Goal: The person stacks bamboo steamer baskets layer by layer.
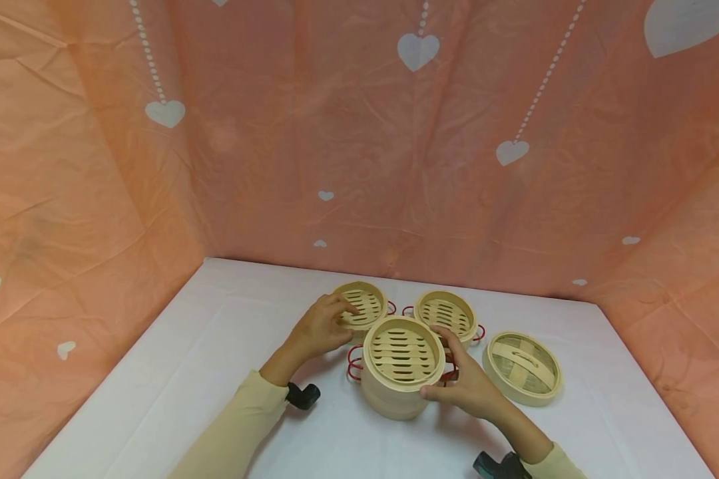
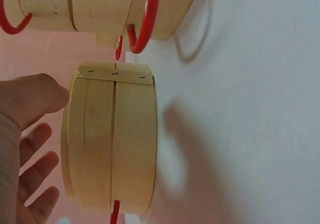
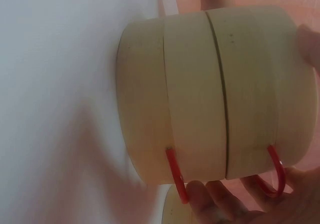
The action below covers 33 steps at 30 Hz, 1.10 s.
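Two stacked bamboo steamer baskets (image 1: 403, 352) with red handles stand at the front middle of the table. My right hand (image 1: 470, 386) grips the stack from its right side, thumb on the near wall and fingers beside the red handles (image 3: 276, 171). Behind and left of the stack sits a single bamboo steamer basket (image 1: 359, 299) with a slatted base. Over its left rim hovers my left hand (image 1: 323, 324), fingers loosely bent. In the left wrist view, that hand's thumb (image 2: 52, 93) is close to the rim; whether it touches cannot be told.
Another bamboo steamer basket (image 1: 445, 311) with red handles stands behind the stack, to the right. A round woven bamboo lid (image 1: 522, 369) with a strap handle lies farther right on the white table (image 1: 216, 319). Orange cloth (image 1: 359, 166) with white hearts encloses the back and sides.
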Tool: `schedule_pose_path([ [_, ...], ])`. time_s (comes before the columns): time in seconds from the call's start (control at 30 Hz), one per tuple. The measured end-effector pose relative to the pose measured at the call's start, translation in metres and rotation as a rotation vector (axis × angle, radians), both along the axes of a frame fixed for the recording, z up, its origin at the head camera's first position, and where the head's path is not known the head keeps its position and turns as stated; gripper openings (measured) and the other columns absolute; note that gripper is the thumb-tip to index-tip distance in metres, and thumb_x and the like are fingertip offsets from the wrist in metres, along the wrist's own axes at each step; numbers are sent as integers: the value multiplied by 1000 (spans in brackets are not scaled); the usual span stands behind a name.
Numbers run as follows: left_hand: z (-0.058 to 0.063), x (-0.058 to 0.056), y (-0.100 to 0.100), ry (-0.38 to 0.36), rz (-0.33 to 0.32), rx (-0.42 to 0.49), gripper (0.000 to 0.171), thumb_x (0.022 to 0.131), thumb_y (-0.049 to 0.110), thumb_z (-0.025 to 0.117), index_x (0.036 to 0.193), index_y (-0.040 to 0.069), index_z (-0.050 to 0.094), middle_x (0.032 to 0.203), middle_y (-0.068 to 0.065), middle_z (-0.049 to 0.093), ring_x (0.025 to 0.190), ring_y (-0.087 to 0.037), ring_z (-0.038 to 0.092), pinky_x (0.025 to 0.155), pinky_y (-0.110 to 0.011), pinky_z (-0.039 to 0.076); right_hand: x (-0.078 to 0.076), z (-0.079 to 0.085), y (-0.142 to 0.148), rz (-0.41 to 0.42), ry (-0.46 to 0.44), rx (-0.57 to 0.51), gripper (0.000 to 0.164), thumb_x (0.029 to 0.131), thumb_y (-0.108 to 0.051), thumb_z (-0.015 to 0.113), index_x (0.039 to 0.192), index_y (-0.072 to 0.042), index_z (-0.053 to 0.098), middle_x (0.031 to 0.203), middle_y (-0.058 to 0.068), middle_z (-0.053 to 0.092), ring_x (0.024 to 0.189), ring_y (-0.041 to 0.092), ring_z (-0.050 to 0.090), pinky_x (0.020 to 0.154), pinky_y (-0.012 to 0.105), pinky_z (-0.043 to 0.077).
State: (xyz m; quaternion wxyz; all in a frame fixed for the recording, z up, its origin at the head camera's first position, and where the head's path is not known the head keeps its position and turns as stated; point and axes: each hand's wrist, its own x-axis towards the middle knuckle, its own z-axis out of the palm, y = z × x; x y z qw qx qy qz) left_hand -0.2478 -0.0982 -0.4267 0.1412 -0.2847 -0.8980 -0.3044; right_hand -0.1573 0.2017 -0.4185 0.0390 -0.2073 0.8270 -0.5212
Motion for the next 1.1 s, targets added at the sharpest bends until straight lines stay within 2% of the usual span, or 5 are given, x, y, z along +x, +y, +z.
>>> schedule_pose_path([
  [0.27,-3,-3,1,-11,3,-12,27,70,9,73,96,14,72,93,2,64,87,-14,52,74,-29,45,-1,-2,0,0,4,1,97,70,-18,85,148,-17,27,129,18,50,99,7,57,73,32,54],
  [0.5,-6,-5,1,-33,4,-10,25,70,9,74,95,14,72,94,3,64,87,-12,52,76,-29,47,-2,-2,0,-3,6,-1,98,69,-18,85,148,-14,27,130,18,51,98,6,57,73,32,54],
  [0.8,-8,-6,2,-8,-4,-10,25,68,7,75,92,12,72,91,1,64,85,-14,54,75,-29,48,-2,-1,0,-5,-1,-2,99,69,-18,85,148,-13,26,130,19,50,98,7,56,73,32,54],
  [1.1,-11,-8,1,17,-26,-21,23,68,6,76,91,12,72,89,2,65,84,-13,58,78,-30,51,-2,-2,1,-5,-2,-4,98,69,-17,85,148,-19,27,131,18,50,100,7,56,73,32,54],
])
